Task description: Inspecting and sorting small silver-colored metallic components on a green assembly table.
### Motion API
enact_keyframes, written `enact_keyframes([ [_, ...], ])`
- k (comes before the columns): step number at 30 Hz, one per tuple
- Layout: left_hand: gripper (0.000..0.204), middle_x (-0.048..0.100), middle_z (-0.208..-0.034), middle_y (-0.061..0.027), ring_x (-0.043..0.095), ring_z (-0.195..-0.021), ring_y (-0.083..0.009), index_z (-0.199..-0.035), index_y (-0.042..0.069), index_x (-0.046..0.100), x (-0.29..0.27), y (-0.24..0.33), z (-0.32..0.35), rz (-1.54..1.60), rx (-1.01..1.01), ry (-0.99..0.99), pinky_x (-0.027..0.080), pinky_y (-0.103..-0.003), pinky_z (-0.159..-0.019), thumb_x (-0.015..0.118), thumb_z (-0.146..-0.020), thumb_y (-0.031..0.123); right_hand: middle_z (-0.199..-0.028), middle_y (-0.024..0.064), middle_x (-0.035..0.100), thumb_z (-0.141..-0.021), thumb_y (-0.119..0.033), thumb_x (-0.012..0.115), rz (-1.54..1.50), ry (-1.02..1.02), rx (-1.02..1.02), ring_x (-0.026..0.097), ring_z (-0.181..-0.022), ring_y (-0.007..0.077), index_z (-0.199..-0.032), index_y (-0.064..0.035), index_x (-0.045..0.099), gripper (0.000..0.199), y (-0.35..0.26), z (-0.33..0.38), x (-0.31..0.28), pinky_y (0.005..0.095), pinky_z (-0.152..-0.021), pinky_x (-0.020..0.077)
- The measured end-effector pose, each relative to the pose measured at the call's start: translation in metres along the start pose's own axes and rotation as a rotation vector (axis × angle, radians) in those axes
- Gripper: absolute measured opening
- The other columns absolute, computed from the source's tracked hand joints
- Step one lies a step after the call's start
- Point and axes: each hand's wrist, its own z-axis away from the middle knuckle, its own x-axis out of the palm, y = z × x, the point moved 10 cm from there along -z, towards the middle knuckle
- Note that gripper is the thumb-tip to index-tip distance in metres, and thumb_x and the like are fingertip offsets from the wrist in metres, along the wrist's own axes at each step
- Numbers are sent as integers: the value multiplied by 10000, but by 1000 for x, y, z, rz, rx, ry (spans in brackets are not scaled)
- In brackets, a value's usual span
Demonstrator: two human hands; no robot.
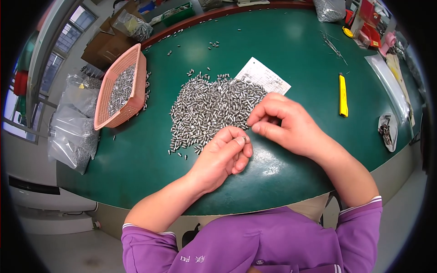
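Purple sleeves [255,241] framed the bottom of the view as a person worked at a green table [291,41]. Their left hand [223,157] rested on the tabletop, thumb and forefinger pinched shut on a single small metal pin [244,139]; the piece was too small to tell which way its long axis ran. Just beside it, the right hand [284,123] hovered with fingers curled inward, thumb and forefinger tips drawn close together at the edge of the heap; whether they held anything could not be told.

Beyond both hands lay a broad heap of small silver pins [211,109], spread flat across the table and lying at mixed angles, with strays scattered farther out. A sheet of paper [264,76] sat partly under the far edge of the heap. To the left, a pink plastic basket [136,86] held more of the same pins, and clear bags of parts [75,132] hung past the table's edge. To the right lay a yellow utility knife [342,95], its long axis running away from the person.
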Motion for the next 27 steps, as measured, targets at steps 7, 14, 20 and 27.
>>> enact_keyframes([
  [7,223,545,-907,-75,469,-652,-137,-1082,65,504,0,2,1,79,-4,-39,379,-248,-572,380,-1017,239,-836,47,562,-747,-71,713,460,70,-66,576,-863,248,-858,-93,659,125,6,1,-14,362,-758,481],
  [14,215,548,-917,-60,464,-650,-114,-1090,69,511,-2,-1,1,24,-27,-27,370,-233,-563,410,-1013,243,-837,58,560,-726,-58,705,552,31,-66,567,-866,277,-853,-87,655,139,5,3,-5,389,-772,478],
  [20,156,556,-890,-38,456,-615,-71,-1126,80,489,-2,-2,0,-48,-17,26,348,-199,-519,480,-996,166,-897,31,539,-871,-74,649,-94,-100,139,550,-829,105,-909,-56,637,44,11,3,10,252,-711,470],
  [27,129,563,-857,-32,457,-606,-61,-1102,82,490,-4,-2,0,-37,8,43,348,-192,-511,498,-995,155,-910,12,554,-856,-66,666,-183,-118,64,547,-799,103,-932,-62,649,78,2,3,18,245,-702,465],
])
